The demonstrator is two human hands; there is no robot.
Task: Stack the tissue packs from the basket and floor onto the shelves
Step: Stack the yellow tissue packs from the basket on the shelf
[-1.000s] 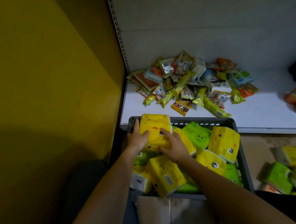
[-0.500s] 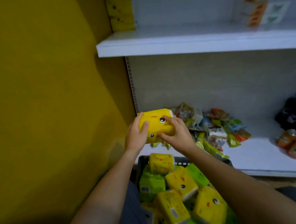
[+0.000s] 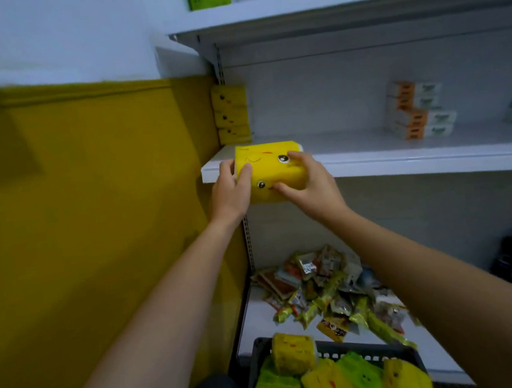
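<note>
One pack (image 3: 266, 169), ends hidden: left hand (image 3: 229, 194), right hand (image 3: 311, 185).

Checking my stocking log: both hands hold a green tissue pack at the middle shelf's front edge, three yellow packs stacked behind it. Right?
Not green: the head view shows the tissue pack in the left hand and right hand is yellow. The rest holds: middle shelf front edge, three stacked yellow packs behind.

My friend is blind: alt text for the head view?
A left hand and right hand hold a yellow tissue pack at the edge of a white shelf bearing three stacked yellow packs; a basket of packs sits below.
</note>
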